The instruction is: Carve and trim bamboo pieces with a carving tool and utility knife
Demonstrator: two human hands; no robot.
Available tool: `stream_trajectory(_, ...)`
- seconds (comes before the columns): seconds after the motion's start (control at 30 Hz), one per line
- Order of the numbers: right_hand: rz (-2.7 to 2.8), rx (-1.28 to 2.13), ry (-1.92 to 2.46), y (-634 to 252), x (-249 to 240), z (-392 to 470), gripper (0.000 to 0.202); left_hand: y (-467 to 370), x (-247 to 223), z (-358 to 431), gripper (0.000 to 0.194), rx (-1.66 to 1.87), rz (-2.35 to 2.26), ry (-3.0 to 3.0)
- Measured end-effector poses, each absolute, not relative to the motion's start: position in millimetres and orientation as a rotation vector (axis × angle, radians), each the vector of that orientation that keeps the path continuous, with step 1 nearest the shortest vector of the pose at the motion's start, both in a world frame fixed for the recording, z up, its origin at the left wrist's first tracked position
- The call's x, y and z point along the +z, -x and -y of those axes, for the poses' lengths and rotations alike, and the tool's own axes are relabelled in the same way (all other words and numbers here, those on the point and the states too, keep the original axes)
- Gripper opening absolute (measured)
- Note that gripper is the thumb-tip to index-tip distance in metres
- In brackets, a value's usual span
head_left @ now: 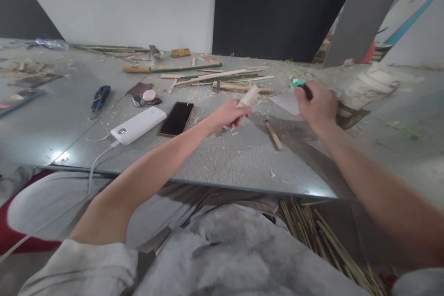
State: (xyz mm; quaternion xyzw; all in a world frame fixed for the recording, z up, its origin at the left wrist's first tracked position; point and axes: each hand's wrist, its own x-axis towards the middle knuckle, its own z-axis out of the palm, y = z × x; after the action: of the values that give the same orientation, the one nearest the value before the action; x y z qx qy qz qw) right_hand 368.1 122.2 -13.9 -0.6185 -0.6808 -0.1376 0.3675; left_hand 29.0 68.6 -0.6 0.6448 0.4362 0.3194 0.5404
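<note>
Left hand (231, 114): fingers clamped around a pale bamboo piece (249, 95) over the shaving-strewn table (236, 162). Right hand (319, 104), blurred: fingers closed on a dark-handled tool (308, 92). Between the hands, nearer the table edge, lies a slim wooden-handled tool (275, 137).

We can read no text, brand or number. On the worktop (229, 162), marks on the yellow block (181, 52) at eleven o'clock and the yellow handle (133, 69) at ten are too small for us.
</note>
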Motion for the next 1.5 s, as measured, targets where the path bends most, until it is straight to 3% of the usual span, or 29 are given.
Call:
stream_trajectory(0.2, 1.879, -0.229, 1.492, -342.9, -18.5, -112.2, 0.050, -30.8, -4.5, -75.0, 0.052, 0.780, -1.001, -1.505)
stream_trajectory(0.33, 1.992, -0.110, 1.430, -326.9, -15.6, -104.2, 0.051, -30.3, -8.7, -83.3, 0.057, 0.907, -0.951, -1.482)
stream_trajectory(0.5, 2.008, -0.047, 1.365, -321.5, -14.2, -99.7, 0.048, -32.9, -11.1, -88.7, 0.016, 1.097, -0.850, -1.438)
stream_trajectory(0.57, 2.007, -0.027, 1.350, -320.3, -14.7, -99.1, 0.047, -33.8, -10.8, -89.3, 0.011, 1.170, -0.828, -1.422)
stream_trajectory(0.83, 2.066, 0.075, 1.302, -318.5, -20.0, -99.7, 0.046, -32.8, -11.6, -96.6, 0.045, 1.324, -0.867, -1.392)
stream_trajectory(1.5, 2.220, 0.207, 1.162, -309.5, -25.9, -97.0, 0.044, -30.5, -27.2, -95.8, 0.090, 1.320, -0.761, -1.574)
